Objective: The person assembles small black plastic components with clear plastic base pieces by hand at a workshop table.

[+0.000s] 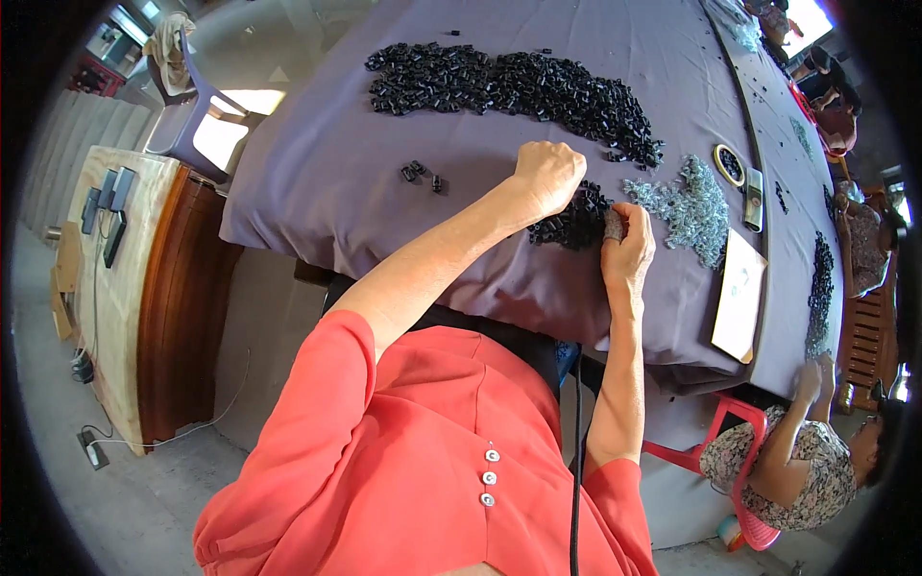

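Just right of centre in the frame, the left hand [552, 178] is curled with its back to the camera; its fingertips are hidden, so I cannot tell whether it pinches anything. The right hand [630, 242], to its lower right, has thumb and fingers drawn together on a greyish bit [613, 227], too small to identify. Between them lies a small black pile [579, 217], partly covered by the left hand. Clear pieces [699, 216] spread to the right; a bigger black pile [509, 84] spans upper centre. At the right rim, a co-worker [802, 456] is hard to make out.
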The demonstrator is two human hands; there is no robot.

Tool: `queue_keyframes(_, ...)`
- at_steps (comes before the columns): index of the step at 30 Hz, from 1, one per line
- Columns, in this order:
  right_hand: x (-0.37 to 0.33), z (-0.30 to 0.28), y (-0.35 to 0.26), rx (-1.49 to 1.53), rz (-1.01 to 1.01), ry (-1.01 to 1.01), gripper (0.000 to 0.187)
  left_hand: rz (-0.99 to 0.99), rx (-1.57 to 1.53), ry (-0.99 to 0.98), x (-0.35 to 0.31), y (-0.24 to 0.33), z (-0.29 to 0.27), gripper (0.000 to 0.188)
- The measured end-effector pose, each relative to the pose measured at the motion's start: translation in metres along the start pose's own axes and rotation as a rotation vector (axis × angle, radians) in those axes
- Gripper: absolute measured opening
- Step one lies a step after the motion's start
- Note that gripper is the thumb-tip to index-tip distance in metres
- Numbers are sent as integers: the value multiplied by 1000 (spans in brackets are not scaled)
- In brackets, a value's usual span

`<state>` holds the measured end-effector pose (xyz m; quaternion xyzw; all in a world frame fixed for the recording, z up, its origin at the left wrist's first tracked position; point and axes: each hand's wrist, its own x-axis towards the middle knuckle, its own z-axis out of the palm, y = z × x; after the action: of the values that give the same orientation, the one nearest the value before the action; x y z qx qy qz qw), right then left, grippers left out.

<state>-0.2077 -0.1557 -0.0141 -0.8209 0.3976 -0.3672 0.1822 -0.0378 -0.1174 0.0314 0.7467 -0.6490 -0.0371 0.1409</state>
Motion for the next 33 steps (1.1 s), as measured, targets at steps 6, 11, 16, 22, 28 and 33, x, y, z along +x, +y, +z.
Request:
queue_keyframes(6, 0, 5, 3, 36, 0, 31, 23, 34, -59, 43, -1, -9, 19, 5)
queue_keyframes(11, 0, 3, 3, 64, -5, 82, 22, 69, -455, 288, -24, -18, 12, 6)
queue_keyframes(16, 2, -1, -9, 88, -86, 118, 22, -90, -1084, 174, -74, -14, -4, 11)
queue_keyframes(22, -7, -8, -54, 454, 38, -160, 32, -238, -1256, 216, -108, -11, 8, 11)
queue_keyframes(28, -17, -7, -81, 539, 67, -336, 31, -137, -1010, 288, -115, -14, 11, 14)
queue_keyframes(33, -19, -4, -82, 489, 21, -422, 32, -37, -854, 398, -115, -12, 13, 15)
